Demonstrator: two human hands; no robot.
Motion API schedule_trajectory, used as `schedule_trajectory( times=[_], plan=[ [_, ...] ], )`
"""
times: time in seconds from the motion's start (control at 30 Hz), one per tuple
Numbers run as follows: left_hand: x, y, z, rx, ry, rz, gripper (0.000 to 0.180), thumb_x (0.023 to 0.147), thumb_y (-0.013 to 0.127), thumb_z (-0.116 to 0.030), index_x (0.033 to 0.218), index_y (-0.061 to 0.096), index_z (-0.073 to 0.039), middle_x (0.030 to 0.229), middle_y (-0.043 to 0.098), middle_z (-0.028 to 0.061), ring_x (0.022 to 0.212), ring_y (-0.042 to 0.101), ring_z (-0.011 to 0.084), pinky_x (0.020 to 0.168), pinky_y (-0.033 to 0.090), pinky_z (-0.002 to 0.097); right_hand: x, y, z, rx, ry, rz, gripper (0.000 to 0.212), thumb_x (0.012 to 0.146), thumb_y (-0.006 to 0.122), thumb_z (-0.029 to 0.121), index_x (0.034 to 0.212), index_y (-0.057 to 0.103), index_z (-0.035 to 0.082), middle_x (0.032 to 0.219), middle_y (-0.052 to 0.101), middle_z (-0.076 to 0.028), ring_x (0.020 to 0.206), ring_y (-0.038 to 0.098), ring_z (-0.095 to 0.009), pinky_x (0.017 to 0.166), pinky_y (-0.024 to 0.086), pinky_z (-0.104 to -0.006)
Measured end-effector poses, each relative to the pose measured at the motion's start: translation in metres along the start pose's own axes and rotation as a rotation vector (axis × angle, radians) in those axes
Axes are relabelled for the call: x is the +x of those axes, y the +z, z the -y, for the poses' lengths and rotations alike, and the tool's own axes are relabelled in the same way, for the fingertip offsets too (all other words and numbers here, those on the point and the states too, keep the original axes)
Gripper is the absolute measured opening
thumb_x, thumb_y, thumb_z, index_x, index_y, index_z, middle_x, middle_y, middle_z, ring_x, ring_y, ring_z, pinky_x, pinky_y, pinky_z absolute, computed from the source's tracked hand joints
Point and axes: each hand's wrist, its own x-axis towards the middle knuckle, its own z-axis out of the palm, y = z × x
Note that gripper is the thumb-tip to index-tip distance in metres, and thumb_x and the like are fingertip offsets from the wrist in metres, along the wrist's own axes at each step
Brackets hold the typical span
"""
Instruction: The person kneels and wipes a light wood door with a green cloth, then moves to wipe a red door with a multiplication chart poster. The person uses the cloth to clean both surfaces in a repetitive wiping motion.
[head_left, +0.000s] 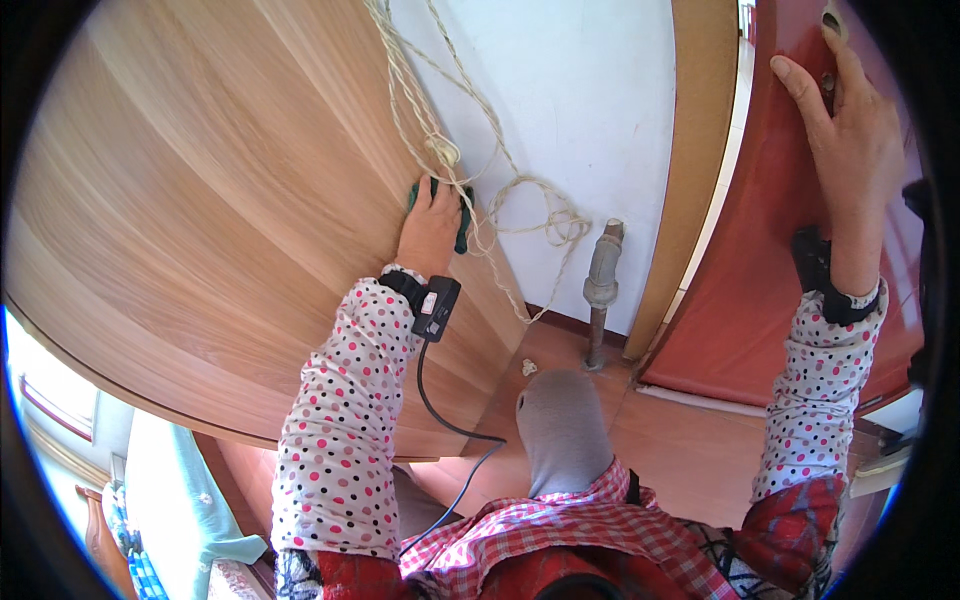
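Observation:
A dark green cloth [464,222] lies under my left hand [430,228], which presses it to the wood-grain panel [250,200] near its right edge. Pale twisted cord [400,90] hangs down over that spot, and a small cream fitting [441,151] on it rests just above my fingers. On the right, my right hand [858,140] is against the red door [740,270], thumb and forefinger spread beside the metal lock parts [828,88]. Its other fingers are partly hidden. No loose object shows in it.
Between panel and door frame [695,150] is a white wall [590,100]. A grey pipe [601,275] rises from the tiled floor [660,440] there, close to my knee [565,430]. A black cable [450,425] runs from my left wrist device [436,308].

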Motion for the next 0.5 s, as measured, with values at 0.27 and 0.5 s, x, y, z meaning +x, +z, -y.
schedule_trajectory(
  times=[0.27,0.5],
  plan=[
    [-0.049,0.002,-0.017,-0.141,0.166,0.017,0.047,0.098,0.053,-0.030,0.138,0.065,-0.008,0.159,0.044,0.0121,0.153,0.025,0.0425,0.123,0.015,0.0640,-0.002,0.007,0.005,-0.022,-0.094,-0.191,0.056,0.090,0.070,0.059,0.123,0.072,0.013,0.075,0.070,-0.012,0.070,0.068,-0.033,0.063,0.052,-0.0414],
    [-0.083,-0.060,0.085,-0.058,-0.060,-0.143,0.039,0.094,0.058,-0.026,0.125,0.071,-0.008,0.151,0.054,0.0109,0.145,0.038,0.0373,0.123,0.020,0.0571,0.002,0.007,0.000,-0.020,-0.089,-0.173,0.057,0.091,0.069,0.059,0.125,0.071,0.013,0.078,0.071,-0.012,0.069,0.069,-0.030,0.064,0.052,-0.0403]
  ],
)
